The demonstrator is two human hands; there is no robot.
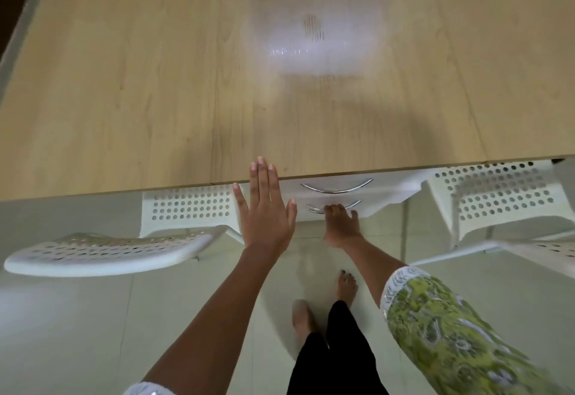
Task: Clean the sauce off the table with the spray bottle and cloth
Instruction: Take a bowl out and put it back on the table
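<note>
A curved white perforated chair (102,251) stands at left beside the pale wood-grain table (155,83), where a faint streaked smear (313,27) sits under a glossy glare. The left hand (264,208) hovers flat, fingers straight, at the table edge. The right hand (340,223) curls its fingers over the lower curved chrome drawer handle (314,209).

This looks like a home, maybe a dining corner: a wood table (155,83), white plastic chairs (102,251) with holes, white drawers (339,192) under the table, a pale tile floor (62,317), and bare feet (347,285).
</note>
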